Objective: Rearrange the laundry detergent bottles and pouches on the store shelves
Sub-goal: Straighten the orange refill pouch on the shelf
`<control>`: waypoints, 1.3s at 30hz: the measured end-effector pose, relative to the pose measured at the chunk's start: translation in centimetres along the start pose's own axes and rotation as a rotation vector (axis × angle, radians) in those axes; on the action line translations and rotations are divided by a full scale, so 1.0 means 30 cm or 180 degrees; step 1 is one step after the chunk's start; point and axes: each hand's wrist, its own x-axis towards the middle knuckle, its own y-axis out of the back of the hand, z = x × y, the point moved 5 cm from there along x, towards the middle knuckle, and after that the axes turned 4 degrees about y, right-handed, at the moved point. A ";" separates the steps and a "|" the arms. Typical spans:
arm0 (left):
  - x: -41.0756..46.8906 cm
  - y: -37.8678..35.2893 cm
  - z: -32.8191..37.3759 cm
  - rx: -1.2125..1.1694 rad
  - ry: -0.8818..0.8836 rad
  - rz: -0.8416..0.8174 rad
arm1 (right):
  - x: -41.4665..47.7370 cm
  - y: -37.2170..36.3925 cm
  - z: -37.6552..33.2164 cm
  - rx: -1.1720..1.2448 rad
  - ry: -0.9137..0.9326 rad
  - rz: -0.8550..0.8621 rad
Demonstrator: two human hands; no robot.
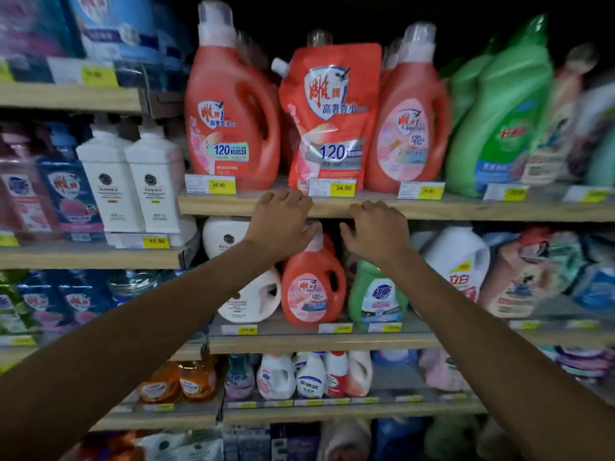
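Hands, two, both empty: our left hand (283, 224) and right hand (376, 227) are raised side by side before the wooden shelf edge (466, 209), fingers loosely curled on nothing; whether the fingertips touch the wood we cannot tell. Stock directly above them: one red spouted pouch (329, 121), upright at the shelf front between a red handled bottle (229, 121) and a second red bottle (407, 128). Step, as we judge it: a reach with nothing yet picked, so the next move calls for raising both hands to the pouch and gripping its soft sides without knocking the neighbouring bottles.
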 end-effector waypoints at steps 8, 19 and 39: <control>0.185 0.195 0.040 0.0540 0.0043 0.0329 | 0.103 0.225 0.119 -0.0102 -0.0074 0.0458; 0.387 0.088 -0.132 -0.1267 0.1158 0.0389 | 0.383 0.177 0.184 0.0724 -0.0593 0.0436; 0.521 -0.172 -0.158 -0.3320 0.1419 0.0131 | 0.488 -0.091 0.239 0.2960 -0.1749 0.0706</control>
